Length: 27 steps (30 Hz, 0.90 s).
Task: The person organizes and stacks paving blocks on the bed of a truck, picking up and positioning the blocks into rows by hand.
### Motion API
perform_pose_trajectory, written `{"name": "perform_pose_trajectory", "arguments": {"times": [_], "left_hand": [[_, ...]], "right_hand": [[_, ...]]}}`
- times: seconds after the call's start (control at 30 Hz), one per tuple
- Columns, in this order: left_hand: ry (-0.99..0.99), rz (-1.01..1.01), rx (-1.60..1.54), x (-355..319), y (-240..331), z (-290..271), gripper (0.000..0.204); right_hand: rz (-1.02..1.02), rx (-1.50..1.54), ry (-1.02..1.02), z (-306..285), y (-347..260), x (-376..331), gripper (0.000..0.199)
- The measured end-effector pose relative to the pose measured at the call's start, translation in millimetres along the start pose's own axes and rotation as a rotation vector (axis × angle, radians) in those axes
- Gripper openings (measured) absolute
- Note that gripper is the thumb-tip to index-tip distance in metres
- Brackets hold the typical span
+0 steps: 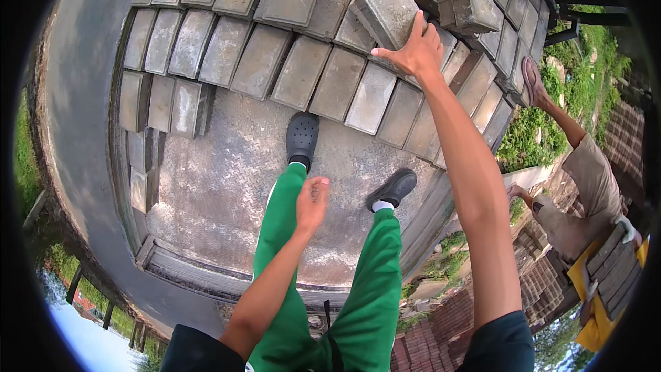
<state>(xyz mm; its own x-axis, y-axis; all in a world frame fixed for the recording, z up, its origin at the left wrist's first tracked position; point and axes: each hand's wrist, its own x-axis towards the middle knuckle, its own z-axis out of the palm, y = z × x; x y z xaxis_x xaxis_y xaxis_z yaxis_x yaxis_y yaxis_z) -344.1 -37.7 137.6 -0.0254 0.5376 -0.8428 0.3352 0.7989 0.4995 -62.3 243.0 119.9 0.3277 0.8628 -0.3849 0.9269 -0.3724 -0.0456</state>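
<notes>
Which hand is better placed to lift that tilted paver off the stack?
Right. The right hand already grips the tilted grey paver on the stacked pavers. The left hand hangs loosely curled and empty, well short of the stack.

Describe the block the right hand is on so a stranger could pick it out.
Start at the rows of grey paving blocks stacked on the metal truck bed. The right hand grips one block atop them. Unlike its flat neighbours, it sits tilted and lifted.

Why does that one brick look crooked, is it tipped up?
Tipped. The brick leans on one edge above the flat rows, with the right hand gripping it.
</notes>
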Motion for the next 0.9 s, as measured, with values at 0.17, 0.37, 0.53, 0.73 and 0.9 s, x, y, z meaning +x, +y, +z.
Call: {"name": "perform_pose_trajectory", "arguments": {"times": [0.17, 0.37, 0.53, 0.73, 0.9], "left_hand": [[0.026, 0.032, -0.122, -12.2, -6.5, -69.5, 0.042], [0.160, 0.023, -0.163, -42.4, -8.4, -139.0, 0.038], [0.171, 0.054, -0.219, -75.0, -17.4, -138.1, 0.038], [0.020, 0.050, -0.236, -127.2, -12.7, -123.6, 0.044], [-0.100, 0.026, -0.081, -168.5, -31.5, -134.5, 0.042]], "right_hand": [[0.091, 0.064, -0.052, -0.5, 7.5, 8.1, 0.124], [0.350, 0.326, 0.006, -1.9, -30.4, -57.3, 0.121], [0.485, 0.590, -0.076, 21.7, -42.7, -166.0, 0.115], [0.488, 0.686, -0.357, 52.6, -65.5, -294.5, 0.110], [0.590, 0.597, -0.451, 109.6, -78.5, -378.8, 0.110]]}}
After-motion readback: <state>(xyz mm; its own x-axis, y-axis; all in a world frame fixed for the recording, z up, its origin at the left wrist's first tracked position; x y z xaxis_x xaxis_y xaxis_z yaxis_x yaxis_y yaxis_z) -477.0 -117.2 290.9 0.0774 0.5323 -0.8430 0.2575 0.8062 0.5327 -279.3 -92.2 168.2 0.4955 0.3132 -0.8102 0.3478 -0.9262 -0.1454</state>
